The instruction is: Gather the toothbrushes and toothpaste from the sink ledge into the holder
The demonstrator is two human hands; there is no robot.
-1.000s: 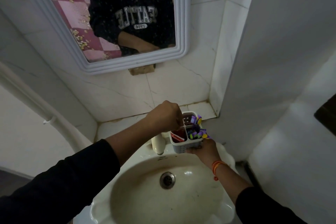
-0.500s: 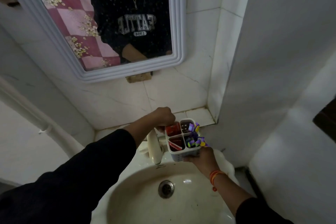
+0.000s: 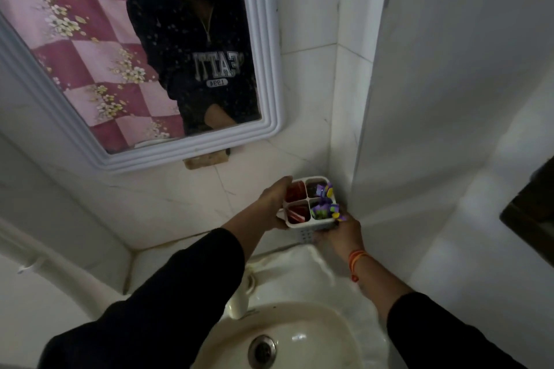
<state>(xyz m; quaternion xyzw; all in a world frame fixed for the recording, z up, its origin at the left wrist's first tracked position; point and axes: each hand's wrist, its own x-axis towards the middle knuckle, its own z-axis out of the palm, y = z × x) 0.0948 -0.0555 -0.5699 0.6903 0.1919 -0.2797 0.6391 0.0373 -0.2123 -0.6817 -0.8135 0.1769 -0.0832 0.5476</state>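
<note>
**Holder gripped in both hands, raised toward the wall corner**

Landmark: sink [image 3: 299, 335]. The holder [image 3: 310, 202], one white four-compartment caddy, sits above and behind the sink's back right rim, close to the tiled corner, upright with openings facing up. Whether its base rests on anything is hidden.

Left hand [image 3: 274, 204]: fingers wrapped on the holder's left wall, thumb side up. Right hand [image 3: 341, 232]: fingers cupped under the near right corner, gripping it. Both touch the holder; neither is nearer.

Count: toothbrushes [image 3: 325, 204], purple-and-yellow heads bunched in the right compartments, standing upright; exact number unreadable. Red toothpaste [image 3: 295, 214] shows in the left compartments; one tube or two, cannot tell.

Judgement: gathering looks complete; the next move depends on keeping the holder level while setting it down.
</note>
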